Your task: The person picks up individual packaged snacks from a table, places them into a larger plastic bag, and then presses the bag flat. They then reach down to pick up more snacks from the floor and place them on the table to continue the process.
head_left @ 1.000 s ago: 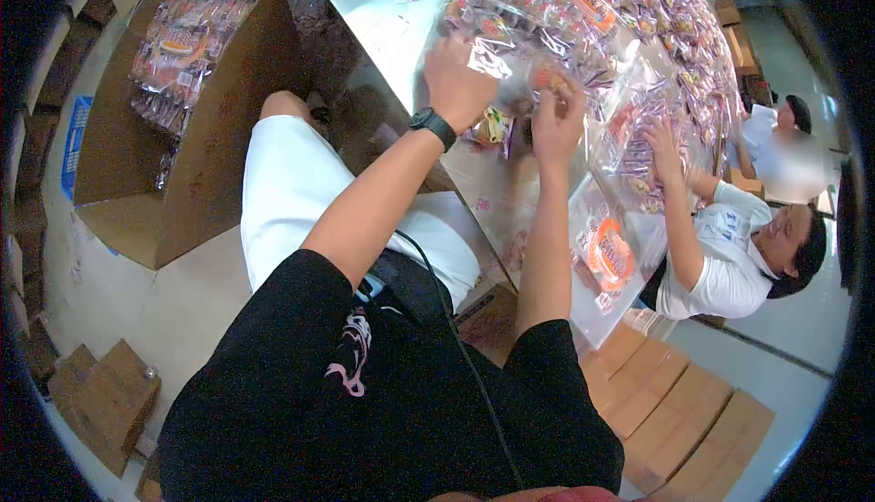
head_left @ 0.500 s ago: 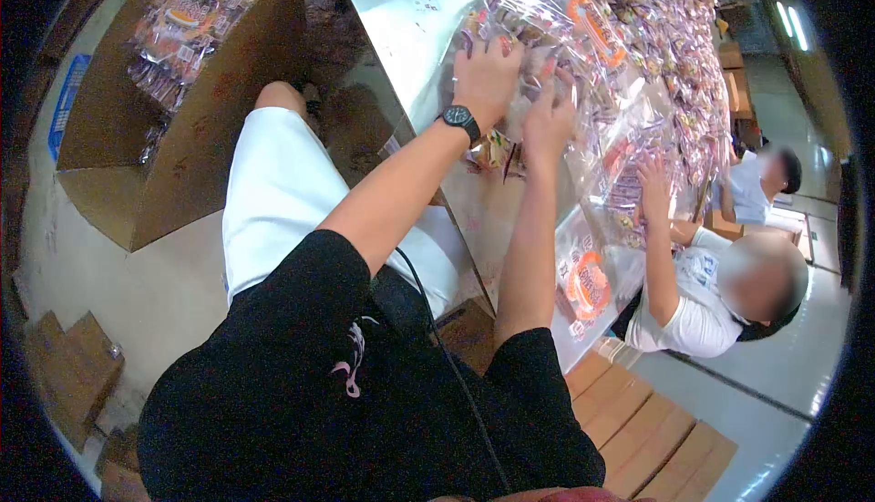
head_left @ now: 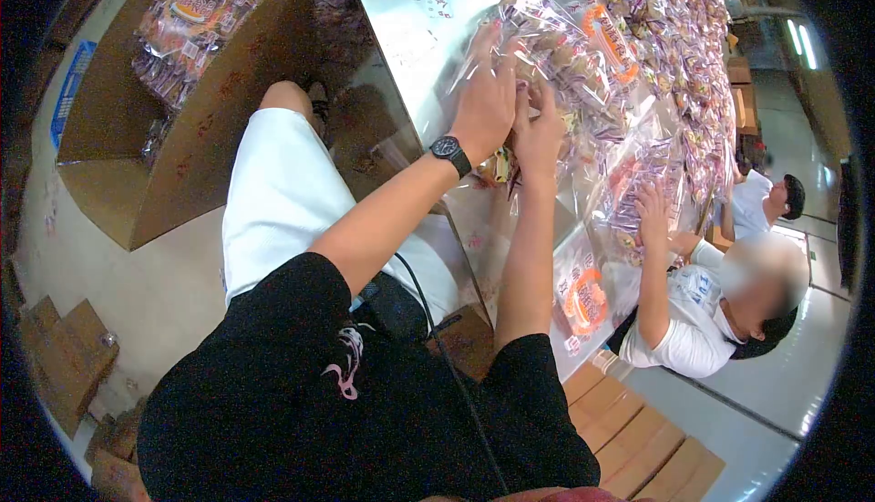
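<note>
A clear plastic bag (head_left: 561, 11) with orange print lies on the metal table, with small wrapped snacks inside it. My left hand (head_left: 488, 105), wearing a black watch, lies along the bag's near side, fingers stretched forward and gripping its film. Close beside it, my right hand (head_left: 538, 133) has curled fingers closed on the bag's near part; the plastic partly hides the fingertips. Under my wrists sits a loose wrapped snack (head_left: 497, 166). A large heap of wrapped snacks (head_left: 679, 10) spreads beyond the bag.
An open cardboard box (head_left: 232, 105) holding filled snack bags (head_left: 205, 14) stands to the left. On the right, a co-worker's hand (head_left: 653, 215) touches another bag. Flat printed bags (head_left: 583, 297) lie at the table's near right, close to cardboard boxes (head_left: 629, 429).
My left hand has slid slightly nearer and its fingers now stretch forward. My right hand has drawn in closer to it, its fingers more curled. The bag has shifted a little.
</note>
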`<action>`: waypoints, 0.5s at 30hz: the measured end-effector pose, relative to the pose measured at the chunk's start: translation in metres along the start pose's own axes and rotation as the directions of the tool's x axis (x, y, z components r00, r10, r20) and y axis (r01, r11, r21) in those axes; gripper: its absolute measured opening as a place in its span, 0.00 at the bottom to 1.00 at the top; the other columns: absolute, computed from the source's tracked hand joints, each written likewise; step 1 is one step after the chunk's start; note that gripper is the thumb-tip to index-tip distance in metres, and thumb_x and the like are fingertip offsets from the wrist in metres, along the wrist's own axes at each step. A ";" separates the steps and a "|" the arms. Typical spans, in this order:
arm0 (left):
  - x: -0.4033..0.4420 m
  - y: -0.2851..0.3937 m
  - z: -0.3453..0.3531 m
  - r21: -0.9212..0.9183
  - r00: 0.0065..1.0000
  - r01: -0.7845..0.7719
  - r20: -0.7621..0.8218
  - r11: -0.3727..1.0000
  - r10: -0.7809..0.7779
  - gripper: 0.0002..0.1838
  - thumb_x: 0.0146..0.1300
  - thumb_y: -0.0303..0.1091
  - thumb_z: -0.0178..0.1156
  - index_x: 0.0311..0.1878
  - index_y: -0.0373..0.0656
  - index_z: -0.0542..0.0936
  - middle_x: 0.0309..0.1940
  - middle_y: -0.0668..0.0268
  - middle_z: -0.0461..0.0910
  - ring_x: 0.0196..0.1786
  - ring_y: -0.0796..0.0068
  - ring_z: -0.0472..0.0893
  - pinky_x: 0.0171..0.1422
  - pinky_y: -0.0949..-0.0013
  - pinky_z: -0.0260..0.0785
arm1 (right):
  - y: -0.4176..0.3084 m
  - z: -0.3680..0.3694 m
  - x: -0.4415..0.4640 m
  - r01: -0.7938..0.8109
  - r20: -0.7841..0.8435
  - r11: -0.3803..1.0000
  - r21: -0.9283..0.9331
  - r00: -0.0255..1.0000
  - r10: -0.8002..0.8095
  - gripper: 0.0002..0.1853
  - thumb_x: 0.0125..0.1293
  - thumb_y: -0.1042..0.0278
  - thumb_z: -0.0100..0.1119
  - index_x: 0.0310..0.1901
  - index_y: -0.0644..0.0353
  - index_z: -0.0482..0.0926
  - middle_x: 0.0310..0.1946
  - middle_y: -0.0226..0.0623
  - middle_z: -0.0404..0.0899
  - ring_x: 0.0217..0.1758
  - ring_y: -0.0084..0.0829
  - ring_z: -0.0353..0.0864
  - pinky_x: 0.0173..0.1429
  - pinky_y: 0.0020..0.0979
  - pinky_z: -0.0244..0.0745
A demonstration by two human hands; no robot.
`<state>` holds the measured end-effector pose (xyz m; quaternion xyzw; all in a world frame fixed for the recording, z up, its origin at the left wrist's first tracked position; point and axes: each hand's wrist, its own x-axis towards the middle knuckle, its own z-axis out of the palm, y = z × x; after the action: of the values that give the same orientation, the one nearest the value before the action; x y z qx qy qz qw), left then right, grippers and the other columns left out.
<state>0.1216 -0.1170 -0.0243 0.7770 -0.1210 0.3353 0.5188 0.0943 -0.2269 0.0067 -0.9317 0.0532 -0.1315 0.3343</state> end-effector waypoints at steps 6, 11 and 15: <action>-0.023 0.037 -0.009 -0.047 0.974 0.228 0.008 0.972 -0.228 0.35 0.67 0.24 0.58 0.77 0.31 0.61 0.76 0.40 0.53 0.76 0.39 0.61 0.77 0.49 0.62 | 0.014 -0.008 -0.017 0.236 -0.145 0.937 -0.256 0.949 -0.279 0.30 0.68 0.60 0.67 0.67 0.67 0.74 0.62 0.57 0.79 0.65 0.58 0.77 0.70 0.49 0.69; -0.030 0.047 -0.011 -0.396 0.846 0.507 0.062 0.765 -0.529 0.44 0.69 0.27 0.60 0.81 0.27 0.48 0.73 0.35 0.61 0.76 0.40 0.63 0.79 0.50 0.58 | 0.028 -0.014 -0.032 0.069 -0.285 0.858 -0.509 0.927 -0.244 0.27 0.63 0.64 0.68 0.63 0.65 0.77 0.65 0.53 0.77 0.69 0.58 0.74 0.71 0.50 0.69; -0.011 0.033 -0.010 -0.437 0.772 0.618 0.182 0.653 -0.609 0.51 0.69 0.31 0.65 0.83 0.31 0.41 0.66 0.42 0.72 0.51 0.59 0.82 0.60 0.58 0.75 | 0.031 -0.017 -0.022 -0.054 -0.206 0.880 -0.472 0.977 -0.051 0.25 0.61 0.67 0.66 0.60 0.66 0.79 0.61 0.55 0.80 0.65 0.56 0.78 0.67 0.52 0.71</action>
<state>0.0919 -0.1237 -0.0051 0.6241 0.0657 0.0928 0.7730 0.0676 -0.2572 -0.0048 -0.9656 0.1200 -0.2129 0.0884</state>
